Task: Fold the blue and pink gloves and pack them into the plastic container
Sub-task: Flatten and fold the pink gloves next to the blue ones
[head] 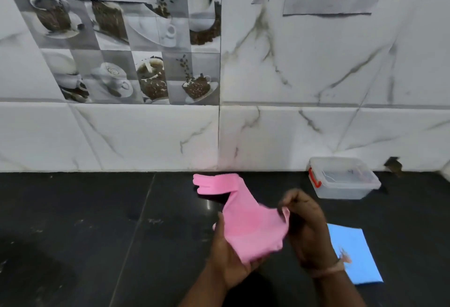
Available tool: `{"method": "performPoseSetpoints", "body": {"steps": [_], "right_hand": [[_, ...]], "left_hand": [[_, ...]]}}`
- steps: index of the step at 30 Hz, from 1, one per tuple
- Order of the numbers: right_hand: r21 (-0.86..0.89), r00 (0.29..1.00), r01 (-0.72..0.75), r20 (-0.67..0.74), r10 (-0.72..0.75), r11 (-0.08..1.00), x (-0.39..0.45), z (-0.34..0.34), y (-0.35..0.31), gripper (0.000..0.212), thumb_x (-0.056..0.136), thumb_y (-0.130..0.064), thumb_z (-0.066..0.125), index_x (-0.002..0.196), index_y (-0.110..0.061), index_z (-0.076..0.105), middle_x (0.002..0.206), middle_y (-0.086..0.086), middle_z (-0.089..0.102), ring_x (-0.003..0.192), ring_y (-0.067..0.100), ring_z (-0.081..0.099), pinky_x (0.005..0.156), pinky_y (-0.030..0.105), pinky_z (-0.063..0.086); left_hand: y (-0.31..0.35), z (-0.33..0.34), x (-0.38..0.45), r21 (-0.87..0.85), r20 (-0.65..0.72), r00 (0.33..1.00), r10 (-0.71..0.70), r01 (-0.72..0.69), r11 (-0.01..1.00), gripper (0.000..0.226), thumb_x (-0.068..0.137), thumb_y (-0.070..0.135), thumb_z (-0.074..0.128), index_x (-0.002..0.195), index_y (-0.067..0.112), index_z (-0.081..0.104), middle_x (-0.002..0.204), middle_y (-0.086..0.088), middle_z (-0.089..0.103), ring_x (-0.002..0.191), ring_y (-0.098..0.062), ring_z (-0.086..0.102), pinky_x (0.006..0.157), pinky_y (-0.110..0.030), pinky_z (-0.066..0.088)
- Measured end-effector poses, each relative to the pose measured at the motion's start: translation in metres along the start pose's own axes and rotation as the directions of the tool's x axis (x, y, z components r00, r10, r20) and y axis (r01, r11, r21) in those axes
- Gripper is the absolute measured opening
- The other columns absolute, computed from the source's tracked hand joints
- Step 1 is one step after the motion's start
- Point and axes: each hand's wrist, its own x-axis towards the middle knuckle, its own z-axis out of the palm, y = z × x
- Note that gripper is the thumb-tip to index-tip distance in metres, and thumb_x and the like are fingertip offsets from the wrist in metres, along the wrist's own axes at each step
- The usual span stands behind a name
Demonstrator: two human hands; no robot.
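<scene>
Head view shows one pink glove (246, 221) held above the black counter (85, 221), left hand (227, 258) cupped under its cuff end, right hand (308, 231) pinching its edge. One folded blue glove (358, 253) lies near the front edge; one clear plastic container (342, 181) stands at the back edge by the wall

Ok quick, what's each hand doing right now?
Left hand: closed on the lower end of the pink glove, holding it up.
Right hand: fingers pinching the pink glove's upper edge.
</scene>
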Motion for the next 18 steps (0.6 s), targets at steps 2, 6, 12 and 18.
{"method": "performPoseSetpoints", "body": {"steps": [2,6,12,18], "right_hand": [[-0.144,0.969,-0.211,0.097,0.226,0.967,-0.03,-0.011,0.011,0.012,0.075,-0.009,0.053,0.078,-0.005,0.064,0.058,0.017,0.056,0.049,0.02,0.044,0.045,0.025,0.032],[-0.507,0.887,-0.436,-0.102,0.45,0.744,-0.079,-0.027,0.041,0.021,0.086,-0.033,0.071,0.079,-0.013,0.07,0.062,0.015,0.065,0.042,0.018,0.048,0.041,0.029,0.038],[-0.408,0.792,-0.61,-0.278,0.544,0.679,-0.087,-0.034,0.061,0.071,0.066,-0.069,0.075,0.118,-0.022,0.061,0.118,-0.001,0.069,0.098,0.022,0.071,0.082,0.04,0.061],[-0.228,0.916,-0.401,-0.119,0.383,0.887,-0.08,-0.054,0.062,0.038,0.085,-0.042,0.073,0.121,-0.03,0.066,0.118,0.003,0.073,0.106,0.025,0.071,0.089,0.046,0.058]], "left_hand": [[-0.004,-0.007,-0.005,0.05,-0.047,0.994,0.099,-0.097,0.994,0.074,0.082,0.072,0.061,0.132,0.018,0.061,0.115,-0.006,0.08,0.108,-0.023,0.075,0.091,-0.037,0.061],[-0.022,-0.031,-0.014,0.137,-0.052,0.998,-0.031,0.038,0.99,0.056,0.078,0.017,0.066,0.134,0.009,0.062,0.112,-0.024,0.077,0.117,-0.043,0.064,0.099,-0.053,0.053],[-0.033,-0.024,-0.031,0.396,-0.023,0.986,-0.168,0.163,0.904,0.06,0.084,0.005,0.054,0.143,-0.001,0.053,0.145,-0.034,0.054,0.133,-0.047,0.051,0.123,-0.056,0.028],[-0.023,-0.008,-0.041,0.583,0.201,0.95,-0.238,0.08,0.808,0.054,0.083,0.012,0.073,0.135,0.004,0.066,0.137,-0.027,0.064,0.125,-0.042,0.063,0.116,-0.054,0.042]]}}
